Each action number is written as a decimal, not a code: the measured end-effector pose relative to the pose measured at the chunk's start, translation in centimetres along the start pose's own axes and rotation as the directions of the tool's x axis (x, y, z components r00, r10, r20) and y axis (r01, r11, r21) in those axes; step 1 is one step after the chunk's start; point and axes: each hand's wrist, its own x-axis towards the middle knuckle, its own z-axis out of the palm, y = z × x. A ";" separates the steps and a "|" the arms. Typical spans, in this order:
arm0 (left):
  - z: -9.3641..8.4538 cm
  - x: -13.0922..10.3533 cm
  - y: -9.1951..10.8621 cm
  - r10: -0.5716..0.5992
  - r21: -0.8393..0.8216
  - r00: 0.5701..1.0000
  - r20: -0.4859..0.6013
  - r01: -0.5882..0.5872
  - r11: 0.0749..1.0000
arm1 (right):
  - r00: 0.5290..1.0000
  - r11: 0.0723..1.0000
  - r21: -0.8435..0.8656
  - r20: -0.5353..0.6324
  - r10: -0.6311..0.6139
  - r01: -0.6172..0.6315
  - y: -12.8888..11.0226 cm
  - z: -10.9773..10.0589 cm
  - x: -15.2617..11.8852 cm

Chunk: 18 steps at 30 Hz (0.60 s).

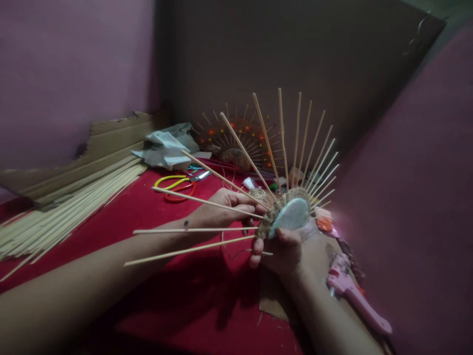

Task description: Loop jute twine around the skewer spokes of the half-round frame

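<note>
Probably light, its slim sticks (267, 140) snappable, this twine-wrapped fan (272, 213) wants holding by its half-round base (291, 215), clamped in the right hand (286, 251) (the left hand's (225, 198) grip I cannot tell).

Your left forearm (96, 276) slants up from lower left, bare, a small dark spot (186, 224) near the wrist (197, 218). Left hand (225, 201) reaches inward, fingertips partly hidden — degree of grip unclear. Your right forearm (325, 315) angles up from the bottom; right hand (286, 255) sits lower — thumb (288, 236) uppermost, fingers (256, 252) bent, holding firm. Hands close together.
</note>
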 end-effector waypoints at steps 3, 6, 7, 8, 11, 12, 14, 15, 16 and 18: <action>0.1 -0.1 0.2 0.002 0.016 1.000 -0.011 -0.002 1.000 | 1.000 1.000 0.005 -0.014 0.004 -0.004 0.1 -0.3 -0.1; 0.1 -0.1 0.3 -0.002 0.044 1.000 -0.022 0.003 0.999 | 0.999 0.999 -0.019 -0.029 0.026 -0.027 0.2 -0.6 -0.2; 0.1 -0.1 0.2 -0.008 0.049 1.000 -0.027 0.009 0.999 | 0.999 0.999 -0.026 -0.029 0.032 -0.033 0.2 -0.7 -0.2; 0.1 -0.1 0.2 -0.010 0.049 0.999 -0.034 0.011 0.999 | 0.999 0.999 -0.030 -0.026 0.033 -0.033 0.2 -0.6 -0.2; 0.2 -0.2 0.1 0.000 0.018 0.999 -0.045 0.001 1.000 | 1.000 1.000 -0.017 0.000 0.025 -0.025 0.0 -0.2 -0.1; 0.2 -0.2 0.2 -0.005 0.000 0.998 -0.057 0.005 1.000 | 1.000 1.000 0.000 0.014 0.025 -0.025 0.0 0.1 -0.1; 0.4 -0.3 0.3 -0.049 -0.034 0.995 -0.085 0.046 0.998 | 0.999 0.999 0.033 0.033 0.038 -0.039 -0.1 0.5 0.0; 0.5 -0.3 0.4 -0.075 -0.040 0.994 -0.083 0.072 0.997 | 0.998 0.998 0.042 0.030 0.049 -0.050 -0.1 0.7 0.0; 0.5 -0.3 0.4 -0.092 -0.039 0.993 -0.078 0.089 0.995 | 0.998 0.997 0.046 0.014 0.058 -0.058 -0.1 0.8 0.1; 0.5 -0.1 0.3 -0.086 -0.028 0.992 -0.093 0.084 0.996 | 0.997 0.997 0.054 -0.050 0.055 -0.053 -0.1 1.0 0.2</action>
